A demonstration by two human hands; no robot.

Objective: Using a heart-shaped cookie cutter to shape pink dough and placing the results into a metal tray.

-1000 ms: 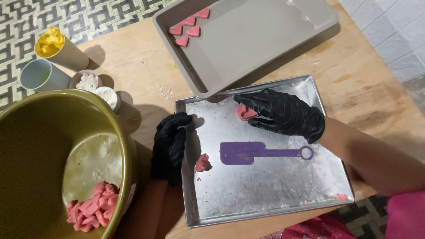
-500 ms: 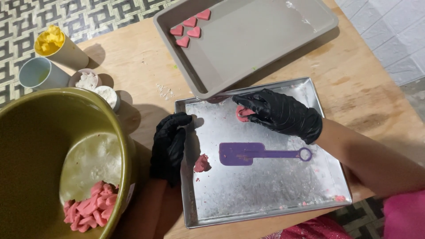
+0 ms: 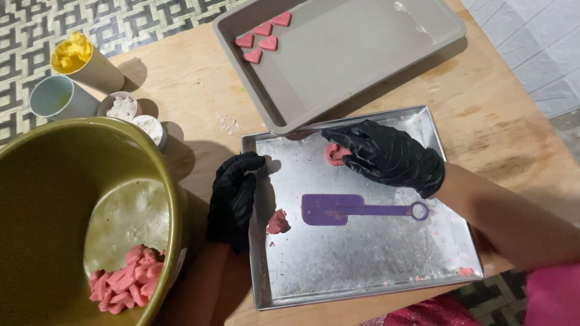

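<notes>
Purple plastic spatula (image 3: 356, 209) lies on silver metal tray (image 3: 362, 271), before the right hand (image 3: 386, 157); pink dough lump (image 3: 277, 221) just right of left hand (image 3: 232, 199).

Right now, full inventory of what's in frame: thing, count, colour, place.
Shiny metal tray: 1, silver, front centre of the wooden table.
Flat plastic spatula: 1, purple, lying in the metal tray.
Pink dough lump: 1, near the metal tray's left edge.
Pink dough piece: 1, under the right hand's fingers.
Beige baking pan: 1, behind the metal tray.
Heart-shaped dough pieces: 5, pink, in the pan's far left corner.
Olive-green bowl: 1, left.
Pink dough scraps: a heap, in the bowl.
Cups: yellow-filled cup, pale blue cup, two small cups of white powder, far left.
Wooden table: 1, light brown.
Left hand: black glove, on the tray's left rim.
Right hand: black glove, on the dough piece.
</notes>
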